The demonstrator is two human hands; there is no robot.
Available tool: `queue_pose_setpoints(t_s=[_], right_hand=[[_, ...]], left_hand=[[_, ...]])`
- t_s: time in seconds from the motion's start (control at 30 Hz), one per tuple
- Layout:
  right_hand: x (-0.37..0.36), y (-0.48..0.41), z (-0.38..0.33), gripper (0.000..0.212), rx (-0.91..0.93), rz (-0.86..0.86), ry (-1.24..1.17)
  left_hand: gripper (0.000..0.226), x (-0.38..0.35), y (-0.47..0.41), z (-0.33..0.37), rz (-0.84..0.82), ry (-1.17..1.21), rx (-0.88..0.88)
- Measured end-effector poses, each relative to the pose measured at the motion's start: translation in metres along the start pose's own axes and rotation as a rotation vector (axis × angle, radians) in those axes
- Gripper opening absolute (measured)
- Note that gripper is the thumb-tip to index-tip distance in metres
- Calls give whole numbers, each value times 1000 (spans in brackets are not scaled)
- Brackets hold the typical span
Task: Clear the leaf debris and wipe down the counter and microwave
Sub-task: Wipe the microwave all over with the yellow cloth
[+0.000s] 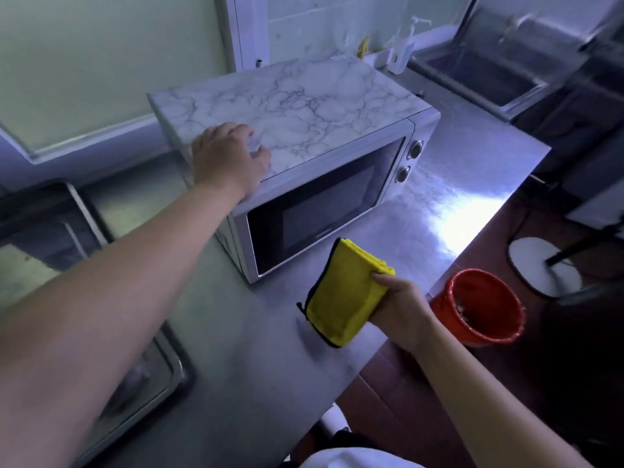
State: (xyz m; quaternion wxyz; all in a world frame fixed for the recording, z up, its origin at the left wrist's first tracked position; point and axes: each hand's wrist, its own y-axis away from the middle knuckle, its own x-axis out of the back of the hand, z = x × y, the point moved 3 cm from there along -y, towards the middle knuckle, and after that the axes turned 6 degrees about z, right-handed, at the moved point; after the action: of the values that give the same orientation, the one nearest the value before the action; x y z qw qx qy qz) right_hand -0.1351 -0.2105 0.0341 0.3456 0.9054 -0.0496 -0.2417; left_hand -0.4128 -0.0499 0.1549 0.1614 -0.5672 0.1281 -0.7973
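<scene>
A microwave with a marble-patterned top and a dark door stands on the steel counter. My left hand rests on the near left corner of its top, fingers loosely bent and holding nothing. My right hand grips a folded yellow cloth with a dark edge, held just above the counter in front of the microwave. No leaf debris shows on the counter.
A red bucket with scraps inside sits below the counter's right edge. One sink lies at the back right, another basin at the left. A soap dispenser stands behind the microwave. A stool base is on the floor.
</scene>
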Motion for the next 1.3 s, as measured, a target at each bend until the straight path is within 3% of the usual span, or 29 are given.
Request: queue_pose_setpoints(t_s=[0.1,0.17,0.2,0.27,0.3,0.4,0.47,0.57,0.7,0.83,0.93,1.0,1.03,1.1,1.17,1.23,1.3], right_hand=[[24,21,-14,43,77,6,-50],[38,31,-23,43,112,20,-65],[44,35,-27,44,124,23,-74],[57,39,-37,42,146,23,-98],[64,38,-42,40,152,17,-117],[83,25,-61,36,139,9,-183],[97,11,-78,28,102,4,-213],[127,-17,-102,19,-2,51,-208],[168,-54,-120,22,-129,53,-192],[189,-81,-142,13,-175,-83,-227],[191,-92,-165,22,-127,-233,-288],[184,-98,-180,25,-76,-301,-266],[178,-99,-186,25,-49,-332,-221],[166,-99,-193,25,-7,-400,-105],[156,-98,-198,28,29,-511,-69],[152,-99,-204,33,122,-531,-14],[152,-103,-210,34,304,-394,146]], left_hand=[[30,24,25,20,241,46,-268],[26,33,58,47,303,306,-364],[24,32,77,65,229,481,-359],[21,15,113,101,-103,765,-223],[25,2,129,117,-305,820,-128],[64,-45,161,154,-854,951,193],[51,-69,170,174,-1018,1092,342],[27,-93,170,200,-947,1168,471],[31,-118,161,229,-928,1149,501],[39,-131,142,255,-862,1112,509],[63,-130,126,270,-640,819,494],[72,-123,115,277,-390,536,347],[74,-122,112,283,-348,486,250],[85,-127,112,298,-435,469,161],[94,-137,112,305,-486,538,193],[84,-144,109,305,-436,667,289],[68,-149,106,304,-430,782,358]])
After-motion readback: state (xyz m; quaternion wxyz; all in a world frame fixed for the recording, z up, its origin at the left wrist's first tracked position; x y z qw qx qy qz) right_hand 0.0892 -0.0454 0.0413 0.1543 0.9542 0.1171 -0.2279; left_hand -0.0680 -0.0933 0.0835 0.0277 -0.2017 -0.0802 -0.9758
